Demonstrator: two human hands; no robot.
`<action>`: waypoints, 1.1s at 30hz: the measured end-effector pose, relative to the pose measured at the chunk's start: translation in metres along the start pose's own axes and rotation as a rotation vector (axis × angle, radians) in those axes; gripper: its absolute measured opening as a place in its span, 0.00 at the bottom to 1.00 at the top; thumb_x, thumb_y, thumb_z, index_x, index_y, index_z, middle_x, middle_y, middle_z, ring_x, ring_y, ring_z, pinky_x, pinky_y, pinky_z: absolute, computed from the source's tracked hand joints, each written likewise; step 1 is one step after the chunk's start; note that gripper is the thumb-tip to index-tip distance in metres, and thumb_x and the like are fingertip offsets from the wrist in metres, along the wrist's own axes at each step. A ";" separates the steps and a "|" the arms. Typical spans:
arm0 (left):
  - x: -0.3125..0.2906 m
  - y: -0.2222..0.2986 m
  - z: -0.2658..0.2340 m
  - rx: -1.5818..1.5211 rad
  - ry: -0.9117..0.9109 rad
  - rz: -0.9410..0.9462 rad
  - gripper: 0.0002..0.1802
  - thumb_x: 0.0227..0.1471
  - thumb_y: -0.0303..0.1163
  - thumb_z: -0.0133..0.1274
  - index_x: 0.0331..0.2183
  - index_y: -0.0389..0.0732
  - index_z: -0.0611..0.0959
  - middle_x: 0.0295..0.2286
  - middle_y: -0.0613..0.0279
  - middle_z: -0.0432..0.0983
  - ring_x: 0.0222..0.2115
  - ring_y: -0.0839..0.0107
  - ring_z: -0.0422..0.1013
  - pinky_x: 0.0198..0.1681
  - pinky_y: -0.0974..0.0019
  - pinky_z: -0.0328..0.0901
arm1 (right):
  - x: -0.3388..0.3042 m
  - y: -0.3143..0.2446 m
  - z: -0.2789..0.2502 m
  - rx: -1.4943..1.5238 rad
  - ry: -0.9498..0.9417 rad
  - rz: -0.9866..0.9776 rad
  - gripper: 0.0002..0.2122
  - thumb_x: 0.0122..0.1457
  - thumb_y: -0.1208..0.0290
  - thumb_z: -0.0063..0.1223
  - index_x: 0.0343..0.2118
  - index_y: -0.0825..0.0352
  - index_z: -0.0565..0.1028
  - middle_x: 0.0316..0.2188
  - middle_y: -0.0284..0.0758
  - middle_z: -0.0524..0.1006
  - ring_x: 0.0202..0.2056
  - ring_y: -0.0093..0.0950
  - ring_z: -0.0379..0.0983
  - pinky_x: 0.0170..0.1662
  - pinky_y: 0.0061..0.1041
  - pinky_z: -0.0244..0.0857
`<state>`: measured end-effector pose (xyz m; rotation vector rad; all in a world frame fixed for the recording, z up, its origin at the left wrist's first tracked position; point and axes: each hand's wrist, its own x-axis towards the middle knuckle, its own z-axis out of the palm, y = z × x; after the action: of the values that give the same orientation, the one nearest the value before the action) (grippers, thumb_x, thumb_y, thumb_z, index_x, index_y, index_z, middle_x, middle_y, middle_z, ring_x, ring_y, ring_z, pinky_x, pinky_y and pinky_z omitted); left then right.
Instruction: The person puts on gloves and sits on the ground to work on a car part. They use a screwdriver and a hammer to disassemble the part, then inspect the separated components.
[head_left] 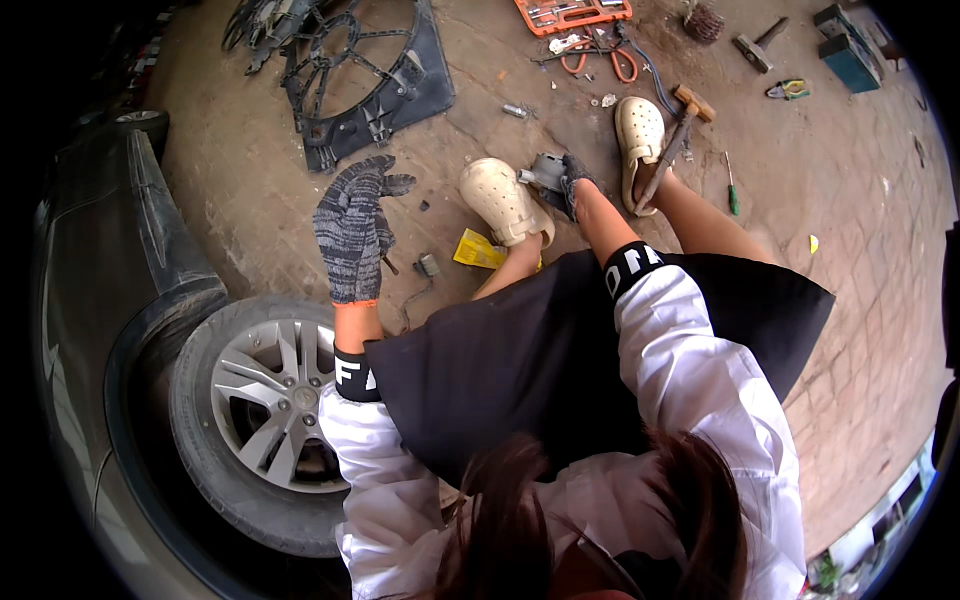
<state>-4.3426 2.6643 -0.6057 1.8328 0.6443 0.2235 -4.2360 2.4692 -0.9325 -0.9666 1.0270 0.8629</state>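
My left hand [350, 235], in a grey-and-black knit glove with an orange cuff, is held out with its fingers stretched and thumb side apart; nothing shows in it. A black plastic fan shroud [405, 85] lies just beyond its fingertips. In a dark glove, my right hand [573, 186] grips a grey metal part [545, 172] between my two cream clogs. The fingers round that part are partly hidden, and its exact kind is unclear. Below the left hand a small cylindrical piece with a wire [428, 265] lies on the floor, near a yellow packet [476, 249].
A car wheel [190, 400] stands at the left, beside a dark car body [90, 270]. A hammer [690, 108] rests against my right foot. Farther out are a green screwdriver [733, 192], pliers [788, 89], another hammer [752, 52], an orange tool case [545, 22] and orange-handled cutters [622, 66].
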 end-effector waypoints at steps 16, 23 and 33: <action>-0.001 0.017 0.036 -0.136 -0.054 -0.096 0.17 0.54 0.38 0.44 0.39 0.37 0.79 0.26 0.51 0.78 0.07 0.84 0.52 0.10 0.78 0.48 | -0.023 -0.010 0.010 -0.372 0.171 0.066 0.33 0.45 0.35 0.47 0.39 0.65 0.75 0.37 0.41 0.76 0.31 0.39 0.76 0.32 0.38 0.71; 0.010 0.020 0.051 -0.155 -0.049 -0.132 0.16 0.54 0.38 0.45 0.38 0.37 0.79 0.26 0.49 0.78 0.07 0.84 0.53 0.09 0.78 0.48 | -0.044 0.007 0.003 -0.789 0.264 -0.354 0.40 0.50 0.34 0.33 0.49 0.72 0.67 0.48 0.49 0.68 0.51 0.43 0.64 0.53 0.33 0.56; 0.011 0.049 0.105 -0.159 -0.114 -0.117 0.13 0.52 0.34 0.47 0.35 0.36 0.79 0.18 0.61 0.74 0.08 0.82 0.55 0.10 0.77 0.49 | 0.002 0.035 0.002 -0.838 0.288 -0.355 0.29 0.55 0.42 0.34 0.45 0.64 0.72 0.48 0.43 0.70 0.51 0.40 0.65 0.51 0.32 0.59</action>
<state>-4.2704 2.5729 -0.6000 1.6378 0.6329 0.0888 -4.2673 2.4830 -0.9418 -1.9620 0.6766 0.8737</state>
